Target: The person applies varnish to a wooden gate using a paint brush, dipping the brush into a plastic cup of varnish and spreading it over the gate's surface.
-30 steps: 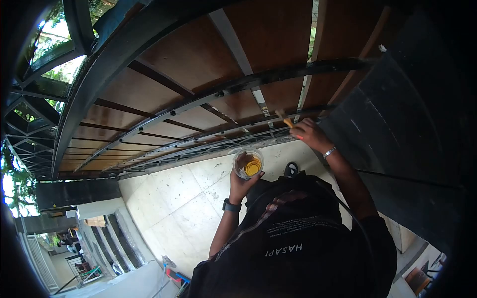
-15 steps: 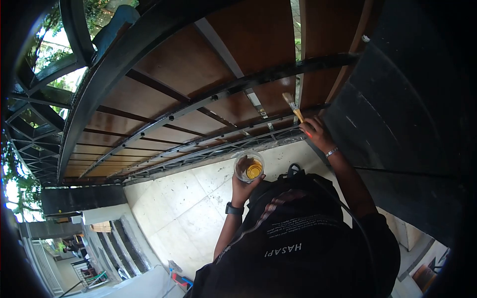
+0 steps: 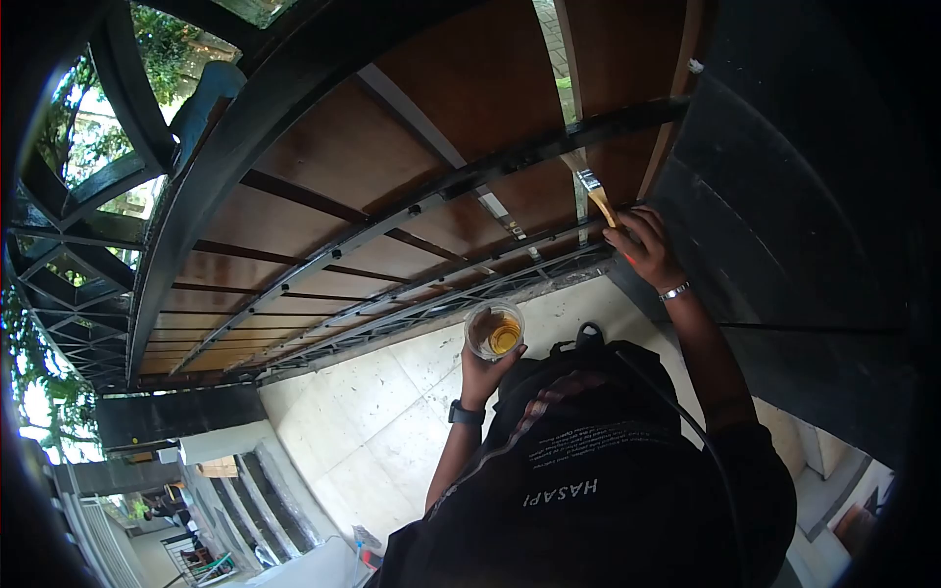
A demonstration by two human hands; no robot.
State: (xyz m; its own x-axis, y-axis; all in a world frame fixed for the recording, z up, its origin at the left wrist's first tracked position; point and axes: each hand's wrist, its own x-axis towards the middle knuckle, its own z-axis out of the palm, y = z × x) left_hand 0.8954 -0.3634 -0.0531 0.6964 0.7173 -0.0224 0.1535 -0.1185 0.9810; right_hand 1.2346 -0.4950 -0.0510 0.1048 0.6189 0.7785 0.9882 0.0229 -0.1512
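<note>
My left hand (image 3: 486,376) is closed round a clear plastic cup (image 3: 476,345) with amber liquid (image 3: 504,337) in it, held in front of my body. In my right hand (image 3: 649,251) is a paintbrush (image 3: 600,199) with a wooden handle, its bristles pointing up and away from me. The bristle end is at the gap between two glossy brown wooden panels (image 3: 534,196); whether it touches an edge cannot be made out. The panels are fixed to a black metal gate frame (image 3: 431,196) with crossbars.
A dark wall or panel (image 3: 774,216) stands close on my right. Pale floor tiles (image 3: 363,421) with dark specks lie below. Black latticework (image 3: 74,230) and a blue cloth-like thing (image 3: 208,108) are at upper left. Steps (image 3: 265,500) appear at lower left.
My right hand has moved slightly right and the brush has shifted from a panel's face to the gap beside it. The cup stays in my left hand. The view has turned a little.
</note>
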